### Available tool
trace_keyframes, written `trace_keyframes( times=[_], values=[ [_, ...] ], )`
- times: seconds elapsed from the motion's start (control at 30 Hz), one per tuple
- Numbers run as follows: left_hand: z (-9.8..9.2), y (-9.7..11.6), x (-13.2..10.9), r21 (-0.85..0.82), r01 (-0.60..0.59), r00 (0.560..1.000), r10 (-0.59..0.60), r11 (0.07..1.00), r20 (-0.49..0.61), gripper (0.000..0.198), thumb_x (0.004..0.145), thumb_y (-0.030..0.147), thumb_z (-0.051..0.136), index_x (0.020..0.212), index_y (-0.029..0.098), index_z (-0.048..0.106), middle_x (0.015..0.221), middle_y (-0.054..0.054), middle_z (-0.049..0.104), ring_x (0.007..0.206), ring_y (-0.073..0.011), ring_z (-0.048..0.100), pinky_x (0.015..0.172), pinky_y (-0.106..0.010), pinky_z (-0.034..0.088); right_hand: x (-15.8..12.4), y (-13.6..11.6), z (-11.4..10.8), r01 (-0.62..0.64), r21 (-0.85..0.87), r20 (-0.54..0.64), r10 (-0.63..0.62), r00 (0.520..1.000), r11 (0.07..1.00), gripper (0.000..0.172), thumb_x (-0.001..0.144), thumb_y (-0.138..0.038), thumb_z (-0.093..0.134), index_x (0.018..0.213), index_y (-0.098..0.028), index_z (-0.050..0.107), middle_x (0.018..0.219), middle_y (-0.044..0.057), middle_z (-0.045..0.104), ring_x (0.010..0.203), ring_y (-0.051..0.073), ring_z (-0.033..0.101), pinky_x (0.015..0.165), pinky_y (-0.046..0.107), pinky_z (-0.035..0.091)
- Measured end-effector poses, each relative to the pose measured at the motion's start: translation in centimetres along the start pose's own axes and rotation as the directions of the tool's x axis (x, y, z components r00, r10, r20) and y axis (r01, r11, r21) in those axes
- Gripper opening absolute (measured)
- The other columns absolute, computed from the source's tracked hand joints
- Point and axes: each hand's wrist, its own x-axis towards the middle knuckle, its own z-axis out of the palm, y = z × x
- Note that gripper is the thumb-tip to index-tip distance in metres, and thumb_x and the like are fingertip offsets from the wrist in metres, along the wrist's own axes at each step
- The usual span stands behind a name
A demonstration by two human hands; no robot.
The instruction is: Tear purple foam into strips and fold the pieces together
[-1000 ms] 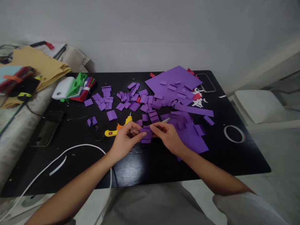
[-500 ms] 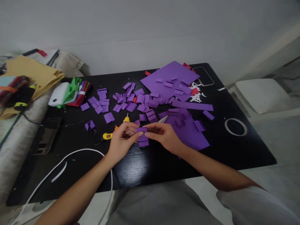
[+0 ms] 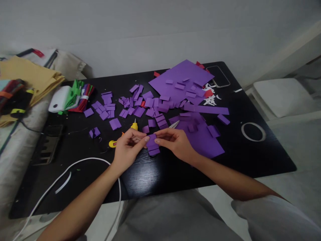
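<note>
Between my two hands is a small folded piece of purple paper [image 3: 152, 144], with crease lines across its lower part. My left hand [image 3: 129, 145] pinches its left edge between thumb and fingers. On the other side, my right hand [image 3: 177, 142] pinches its upper right edge. Behind my left hand lies a yellow hot glue gun [image 3: 134, 126], its nozzle pointing away and its body partly hidden. The blades of a pair of scissors [image 3: 174, 124] show just beyond my right hand; their handles are covered.
Many small folded purple pieces [image 3: 115, 124] lie across the black table [image 3: 238, 160]. Large purple sheets [image 3: 180, 75], white paper scraps [image 3: 210, 100] and a roll of tape or ring [image 3: 253, 132] are on the right. A white cable [image 3: 75, 164] crosses the left; bundled coloured strips [image 3: 84, 98] lie behind.
The purple piece is tilted differently in my fingers, and its upper part now shows flatter and wider. Both hands keep their pinch. The whole view has shifted slightly.
</note>
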Motion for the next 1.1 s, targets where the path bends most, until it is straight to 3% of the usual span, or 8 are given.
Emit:
trace_keyframes(
  times=[0.27, 0.53, 0.83, 0.93, 1.03, 1.1],
  values=[
    [-0.11, -0.1, 0.26, -0.004, 0.036, 0.998, -0.035, 0.999, 0.045, 0.022, 0.082, 0.032, 0.087, 0.081, 0.018, 0.069, 0.06, 0.001, 0.072, 0.052, -0.0148, 0.068, 0.057, -0.026, 0.056, 0.15, 0.03, -0.05, -0.021, 0.013, -0.008, 0.022, 1.0, 1.0, 0.022, 0.074, -0.035, 0.092, 0.091, -0.024, 0.083, 0.086, 0.001, 0.082, 0.079, 0.019, 0.077, 0.08, 0.037, 0.068],
    [0.07, -0.04, 0.33, -0.02, 0.063, 0.997, -0.062, 0.998, 0.046, 0.023, 0.082, 0.031, 0.086, 0.079, 0.018, 0.067, 0.058, 0.001, 0.072, 0.05, -0.0145, 0.067, 0.056, -0.026, 0.055, 0.2, -0.04, -0.1, -0.084, 0.037, 0.025, 0.083, 0.996, 0.996, 0.034, 0.073, -0.038, 0.092, 0.099, -0.023, 0.076, 0.084, 0.0, 0.079, 0.077, 0.018, 0.076, 0.074, 0.035, 0.067],
    [0.11, -0.24, 0.42, -0.092, 0.147, 0.989, -0.145, 0.985, 0.03, 0.031, 0.075, 0.037, 0.091, 0.076, 0.018, 0.067, 0.062, 0.0, 0.073, 0.05, -0.0134, 0.066, 0.055, -0.025, 0.057, -0.09, -0.14, -0.28, -0.006, -0.017, 0.088, 0.007, 0.996, 1.0, 0.033, 0.082, -0.034, 0.085, 0.106, -0.026, 0.064, 0.081, -0.003, 0.074, 0.073, 0.015, 0.073, 0.069, 0.028, 0.062],
    [0.07, -0.29, 0.6, -0.196, 0.207, 0.978, -0.207, 0.959, 0.018, 0.031, 0.073, 0.037, 0.093, 0.076, 0.017, 0.07, 0.063, 0.0, 0.074, 0.05, -0.0119, 0.066, 0.054, -0.023, 0.058, -0.32, -0.19, -0.59, 0.043, 0.0, 0.19, -0.043, 0.981, 0.999, 0.037, 0.083, -0.029, 0.086, 0.109, -0.027, 0.061, 0.088, -0.003, 0.075, 0.081, 0.014, 0.075, 0.075, 0.027, 0.061],
    [0.07, -0.27, 0.78, -0.292, 0.242, 0.967, -0.254, 0.925, -0.003, 0.033, 0.069, 0.037, 0.096, 0.076, 0.017, 0.071, 0.06, 0.001, 0.072, 0.049, -0.0108, 0.066, 0.053, -0.021, 0.058, -0.49, -0.25, -0.87, 0.094, -0.048, 0.372, -0.069, 0.926, 0.994, 0.042, 0.076, -0.025, 0.092, 0.109, -0.024, 0.067, 0.099, 0.0, 0.076, 0.094, 0.016, 0.075, 0.087, 0.03, 0.062],
    [0.09, -0.27, 0.85, -0.32, 0.246, 0.964, -0.264, 0.915, -0.014, 0.034, 0.066, 0.037, 0.098, 0.074, 0.016, 0.072, 0.059, 0.002, 0.072, 0.049, -0.0104, 0.065, 0.052, -0.02, 0.057, -0.55, -0.24, -0.95, 0.135, -0.093, 0.408, -0.086, 0.909, 0.986, 0.043, 0.075, -0.024, 0.093, 0.112, -0.023, 0.071, 0.106, 0.002, 0.077, 0.099, 0.017, 0.075, 0.094, 0.034, 0.062]
  ],
)
